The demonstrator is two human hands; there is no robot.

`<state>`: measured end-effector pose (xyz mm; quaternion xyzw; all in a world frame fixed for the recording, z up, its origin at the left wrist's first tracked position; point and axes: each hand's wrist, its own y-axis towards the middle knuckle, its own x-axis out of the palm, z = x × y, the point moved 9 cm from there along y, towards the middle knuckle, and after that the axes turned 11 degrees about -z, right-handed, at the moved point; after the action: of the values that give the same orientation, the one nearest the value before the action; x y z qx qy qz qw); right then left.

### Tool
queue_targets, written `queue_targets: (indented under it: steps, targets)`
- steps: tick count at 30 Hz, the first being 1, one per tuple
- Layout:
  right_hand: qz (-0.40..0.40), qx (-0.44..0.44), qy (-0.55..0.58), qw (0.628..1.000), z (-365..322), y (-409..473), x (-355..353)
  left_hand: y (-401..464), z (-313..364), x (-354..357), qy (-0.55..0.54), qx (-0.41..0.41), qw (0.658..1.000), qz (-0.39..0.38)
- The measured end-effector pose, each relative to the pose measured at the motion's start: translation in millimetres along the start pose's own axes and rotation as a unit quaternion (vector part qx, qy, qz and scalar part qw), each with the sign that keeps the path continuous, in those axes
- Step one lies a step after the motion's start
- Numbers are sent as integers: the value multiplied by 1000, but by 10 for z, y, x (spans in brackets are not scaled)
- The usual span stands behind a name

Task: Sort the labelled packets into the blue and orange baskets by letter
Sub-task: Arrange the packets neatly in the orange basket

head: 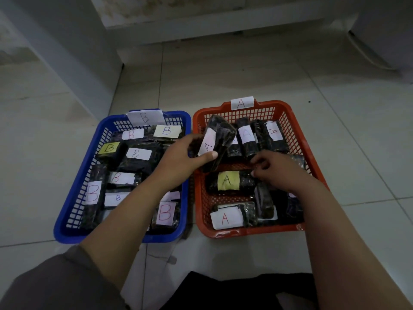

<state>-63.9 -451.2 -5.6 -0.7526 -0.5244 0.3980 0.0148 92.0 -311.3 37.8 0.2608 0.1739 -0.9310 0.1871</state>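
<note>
My left hand [185, 156] grips a dark packet with a white A label [220, 139], tilted above the left side of the orange basket [312, 162]. My right hand [274, 168] reaches into the same basket with curled fingers touching the end of a packet with a yellow A label [228, 181]; whether it grips it is unclear. Several more A packets lie in the orange basket, which carries an A tag [242, 103]. The blue basket [73, 209] on the left carries a B tag [144, 117] and holds several B packets.
Both baskets stand side by side on a pale tiled floor [245, 74]. A white wall corner [73, 63] rises behind the blue basket, and a low ledge [201, 25] runs along the back. A dark cloth [234, 289] lies at the bottom edge.
</note>
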Motion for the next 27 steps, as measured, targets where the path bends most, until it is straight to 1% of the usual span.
queue_targets:
  steps: [2, 4, 8, 10, 13, 15, 16, 18, 19, 22, 27]
  targets:
    - [-17, 14, -19, 1000, 44, 42, 63, -10, -9, -1, -4, 3, 1000, 5]
    - [-23, 10, -2, 1000, 53, 58, 107, -29, -31, 6, -13, 0, 1000, 6]
    - [34, -11, 41, 998, 7, 79, 16, -52, -61, 33, -12, -1, 1000, 4]
    - [47, -25, 73, 996, -7, 82, -9, -56, -70, 31, -19, 0, 1000, 8]
    - [9, -31, 29, 999, -32, 89, 76, -67, -80, 25, -36, 2, 999, 12]
    - [-18, -24, -42, 999, -51, 108, 167, -76, -82, 14, -47, 5, 999, 14]
    - [-15, -21, -79, 997, -70, 118, 190, -74, -89, 3, -49, 6, 999, 16]
    - [10, -22, -114, 993, -120, 133, 168, -68, -111, -22, -45, 6, 999, 20]
    - [23, -27, -111, 993, -144, 137, 138, -61, -123, -33, -41, 6, 999, 20]
    - [58, -43, -64, 995, -160, 143, 30, -39, -137, -61, -18, 6, 1000, 20]
    - [121, -42, -30, 991, -77, 193, -32, -29, -81, -133, 31, 13, 999, 33]
